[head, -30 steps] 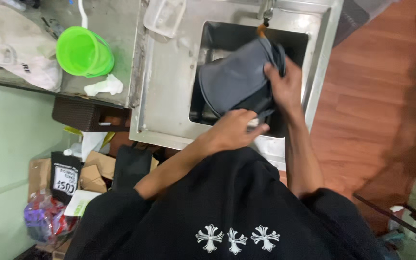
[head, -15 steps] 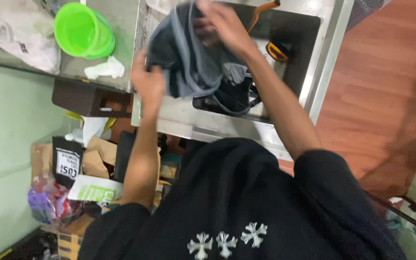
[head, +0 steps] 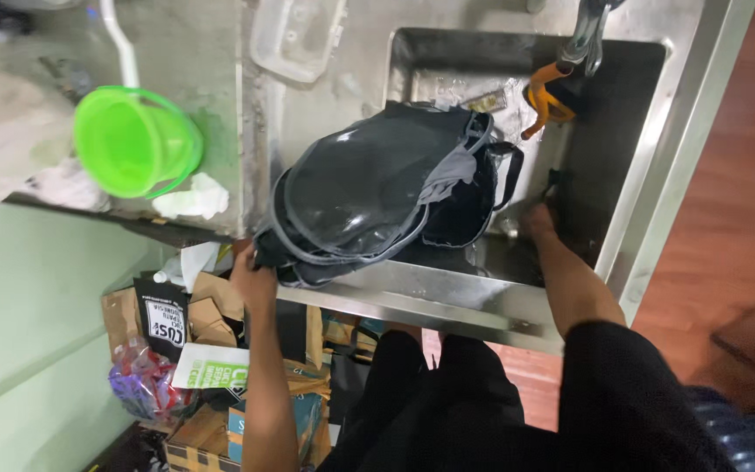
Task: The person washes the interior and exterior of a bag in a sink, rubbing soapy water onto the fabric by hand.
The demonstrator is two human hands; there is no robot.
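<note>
A wet dark grey bag (head: 369, 197) with light grey trim lies across the left rim of the steel sink (head: 456, 295), half in the basin. My left hand (head: 251, 269) grips the bag's lower left edge just outside the sink. My right hand (head: 536, 220) reaches down into the basin to the right of the bag, near a black strap (head: 513, 170). Its fingers are hidden in the dark water, so its grasp is unclear.
A tap (head: 589, 35) with an orange hose piece (head: 543, 98) hangs over the basin. A green bucket (head: 137, 142), a white rag (head: 192, 197) and a clear plastic tray (head: 294, 37) sit on the counter. Cardboard boxes (head: 207, 319) crowd the floor below; wooden floor (head: 727, 218) lies at right.
The bag has come down from being held up and now rests over the sink's left rim. My right hand let go of it and dropped into the basin; my left hand still grips its edge.
</note>
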